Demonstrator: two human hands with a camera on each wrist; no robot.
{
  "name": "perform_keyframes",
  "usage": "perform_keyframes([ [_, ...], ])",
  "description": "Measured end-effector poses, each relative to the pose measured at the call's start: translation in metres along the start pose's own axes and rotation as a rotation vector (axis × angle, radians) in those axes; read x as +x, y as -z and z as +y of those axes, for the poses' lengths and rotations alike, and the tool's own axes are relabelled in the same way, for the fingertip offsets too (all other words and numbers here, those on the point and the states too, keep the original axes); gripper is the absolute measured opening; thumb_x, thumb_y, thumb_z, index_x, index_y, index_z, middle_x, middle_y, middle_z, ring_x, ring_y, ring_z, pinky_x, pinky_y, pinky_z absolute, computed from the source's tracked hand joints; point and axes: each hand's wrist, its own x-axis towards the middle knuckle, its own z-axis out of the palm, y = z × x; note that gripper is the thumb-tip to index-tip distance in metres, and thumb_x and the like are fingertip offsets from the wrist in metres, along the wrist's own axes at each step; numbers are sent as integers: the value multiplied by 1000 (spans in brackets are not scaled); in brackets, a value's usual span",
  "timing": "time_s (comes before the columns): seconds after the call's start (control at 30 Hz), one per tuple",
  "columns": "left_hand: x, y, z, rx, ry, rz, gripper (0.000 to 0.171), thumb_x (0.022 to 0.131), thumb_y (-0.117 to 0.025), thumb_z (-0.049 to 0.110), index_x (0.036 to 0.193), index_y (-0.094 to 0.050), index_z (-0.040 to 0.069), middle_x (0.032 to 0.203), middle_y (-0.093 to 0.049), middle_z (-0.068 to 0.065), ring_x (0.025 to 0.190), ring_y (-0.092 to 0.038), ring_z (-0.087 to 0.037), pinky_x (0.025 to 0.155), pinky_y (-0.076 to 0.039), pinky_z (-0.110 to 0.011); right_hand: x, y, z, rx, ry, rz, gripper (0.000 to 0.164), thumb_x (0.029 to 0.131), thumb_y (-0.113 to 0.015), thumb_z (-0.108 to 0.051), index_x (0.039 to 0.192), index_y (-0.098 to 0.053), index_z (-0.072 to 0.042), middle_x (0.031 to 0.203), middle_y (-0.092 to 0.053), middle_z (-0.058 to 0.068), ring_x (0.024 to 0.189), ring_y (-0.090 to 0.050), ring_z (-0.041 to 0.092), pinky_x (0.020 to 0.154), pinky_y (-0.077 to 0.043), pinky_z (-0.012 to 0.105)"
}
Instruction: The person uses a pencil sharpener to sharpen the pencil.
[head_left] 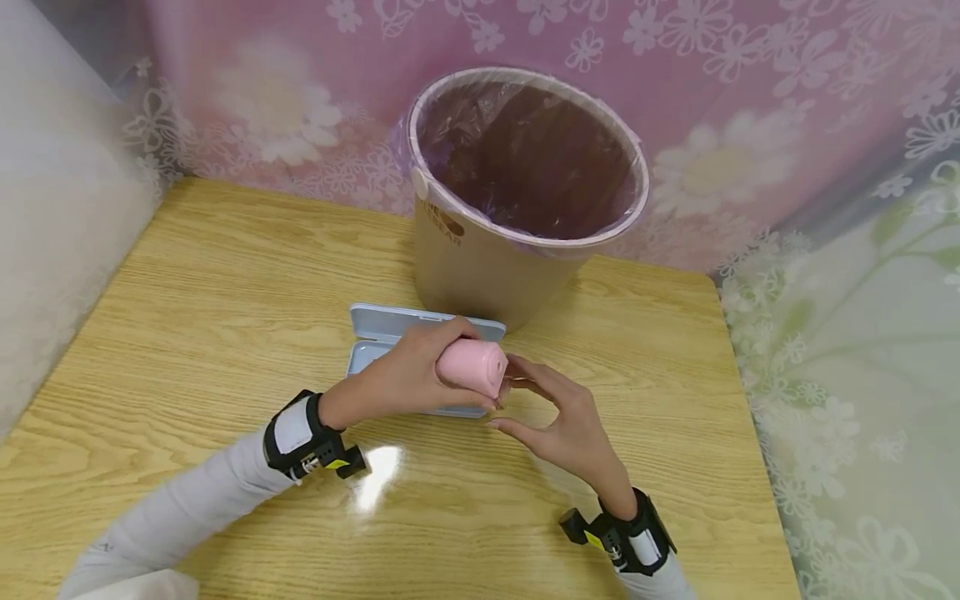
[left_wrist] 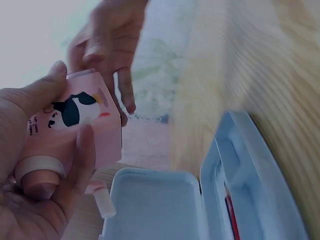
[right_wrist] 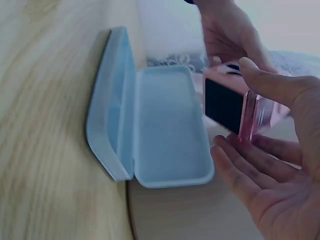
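Observation:
My left hand (head_left: 405, 371) grips a pink hand-crank pencil sharpener (head_left: 468, 365) just above a pale blue pencil case. In the left wrist view the sharpener (left_wrist: 90, 112) shows a cartoon animal print, and its crank with a white handle (left_wrist: 104, 202) hangs below. A dark panel and a clear pinkish edge face the right wrist camera. My right hand (head_left: 566, 417) is at the sharpener's end, thumb and fingers spread apart around it. The pencil case (right_wrist: 170, 125) stands open on the table, its lid raised; a red pencil (left_wrist: 231, 215) lies inside.
Directly behind the case is a beige bin (head_left: 487, 279) lined with a clear bag. Wood-grain table (head_left: 225, 292) spreads around both. Flowered pink cloth (head_left: 285, 92) hangs along the back, and pale flowered sheets stand at both sides.

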Motion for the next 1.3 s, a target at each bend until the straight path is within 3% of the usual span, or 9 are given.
perform_keyframes([
  [0.17, -4, -3, 2, 176, -143, -58, 67, 83, -84, 42, 138, -58, 13, 120, -63, -4, 101, -61, -16, 81, -55, -30, 4, -12, 4, -81, 22, 36, 61, 75, -90, -13, 131, -66, -6, 120, -73, 10, 102, -72, 22, 87, -59, 33],
  [0.3, -5, -2, 3, 305, -214, -63, 63, 85, -80, 45, 140, -60, 19, 116, -62, -5, 94, -59, -14, 74, -54, -28, 5, -14, 6, -126, 34, 45, 51, 73, -91, -13, 120, -72, -6, 111, -76, 9, 97, -74, 21, 84, -59, 34],
  [0.53, -2, -2, -1, 359, -325, -41, 57, 82, -83, 46, 130, -65, 20, 103, -61, 0, 78, -54, -8, 65, -49, -21, 4, -10, 9, -135, 28, 37, 49, 70, -92, -13, 115, -75, -5, 105, -78, 7, 93, -75, 20, 81, -59, 32],
  [0.63, -3, 2, -1, 359, -320, -40, 59, 80, -84, 46, 130, -67, 18, 99, -61, 0, 72, -52, -7, 62, -46, -19, 1, -5, 10, -119, 6, 38, 51, 71, -93, -16, 117, -75, -7, 106, -78, 5, 94, -76, 18, 83, -58, 25],
  [0.77, -10, 22, -5, 365, -272, -35, 61, 80, -85, 42, 131, -67, 15, 97, -62, -1, 70, -50, -8, 61, -45, -20, -2, 7, 13, -61, -24, 51, 53, 70, -93, -15, 119, -75, -9, 107, -78, 5, 95, -75, 16, 88, -55, 17],
  [0.9, -16, 37, -14, 362, -230, -30, 65, 81, -85, 41, 136, -64, 14, 96, -63, -2, 76, -51, -11, 64, -46, -24, -4, 16, 16, 12, -49, 49, 56, 69, -93, -9, 121, -74, -8, 109, -77, 8, 97, -75, 21, 91, -55, 19],
  [1.0, -20, 38, -20, 333, -168, -35, 71, 79, -85, 44, 140, -61, 15, 103, -67, -4, 84, -56, -13, 68, -49, -27, -5, 20, 16, 25, -53, 50, 57, 68, -93, -6, 121, -73, -7, 110, -77, 10, 98, -74, 20, 91, -55, 20],
  [1.17, -32, 36, -29, 277, -46, -47, 75, 79, -86, 44, 143, -59, 16, 118, -68, -6, 91, -61, -12, 70, -52, -28, 4, 37, 11, 92, 42, 83, 55, 70, -91, -2, 121, -72, 1, 110, -76, 15, 100, -72, 15, 92, -56, 21],
  [1.3, -37, 32, -34, 240, -25, -56, 71, 80, -86, 41, 140, -60, 15, 115, -68, -5, 88, -61, -11, 71, -53, -28, 25, 68, -7, 240, 166, 157, 51, 77, -89, -7, 118, -67, 15, 114, -74, 18, 103, -72, 19, 93, -55, 25],
])
